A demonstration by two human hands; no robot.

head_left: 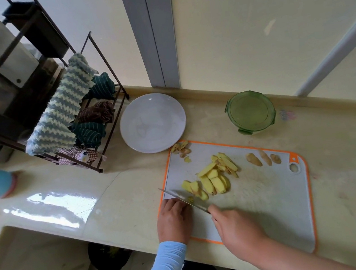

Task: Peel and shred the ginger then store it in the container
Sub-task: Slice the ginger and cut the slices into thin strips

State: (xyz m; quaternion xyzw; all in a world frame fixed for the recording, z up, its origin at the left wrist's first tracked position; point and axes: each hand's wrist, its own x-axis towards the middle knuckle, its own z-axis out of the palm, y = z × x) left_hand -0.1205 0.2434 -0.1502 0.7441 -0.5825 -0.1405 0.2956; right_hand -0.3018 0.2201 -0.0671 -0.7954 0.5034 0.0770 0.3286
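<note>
Place: it was a home kitchen.
Worktop: a glossy cream stone worktop (123,192) ran beneath a cream wall.
Rack: a dark wire rack (100,170) held striped and checked dishcloths (57,118).
Tableware: a round white plate (152,122) and a round green lidded container (250,111) stood on the worktop.
Food: yellow peeled ginger slices (213,181) lay on an orange-edged white plastic chopping board (267,202).

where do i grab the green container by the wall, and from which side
Grip the green lidded container by its round rim, coming down from above and closing on the rim between the latch tabs. It stands upright with the lid on, apart from the cutting board, and looks low and wide, so a side grip would likely find little wall to hold.
</note>
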